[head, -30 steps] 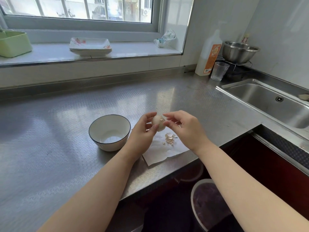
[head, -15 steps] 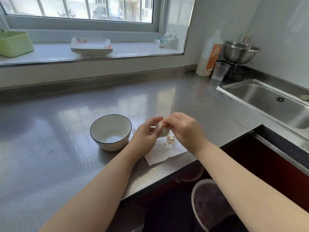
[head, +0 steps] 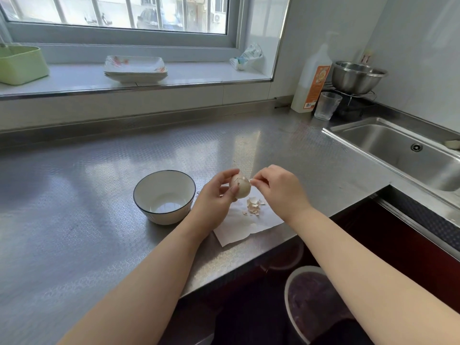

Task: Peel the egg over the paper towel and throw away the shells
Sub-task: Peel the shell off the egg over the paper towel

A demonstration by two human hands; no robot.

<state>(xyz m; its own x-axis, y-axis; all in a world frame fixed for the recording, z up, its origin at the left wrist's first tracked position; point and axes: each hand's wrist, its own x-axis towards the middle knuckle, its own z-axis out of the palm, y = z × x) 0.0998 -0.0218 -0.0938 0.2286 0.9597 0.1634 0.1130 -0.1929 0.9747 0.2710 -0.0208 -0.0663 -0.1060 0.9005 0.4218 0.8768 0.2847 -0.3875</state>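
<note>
My left hand (head: 214, 197) holds a pale egg (head: 242, 187) with cracked shell above a white paper towel (head: 245, 225) lying at the counter's front edge. My right hand (head: 278, 190) is at the egg's right side, its fingertips pinching a small bit of shell at the top. A little heap of shell pieces (head: 254, 206) lies on the towel under the hands. A round bin (head: 313, 302) with a dark liner stands on the floor below the counter edge.
A white bowl (head: 164, 195) with a dark rim sits just left of my left hand. A steel sink (head: 398, 150) is at the right. A bottle (head: 312, 80), a clear cup (head: 326, 105) and a steel mixing bowl (head: 356, 75) stand at the back right.
My right hand has drawn back from over the egg to its right side, so the egg shows again. The egg is turned in my left hand, and more shell lies on the towel.
</note>
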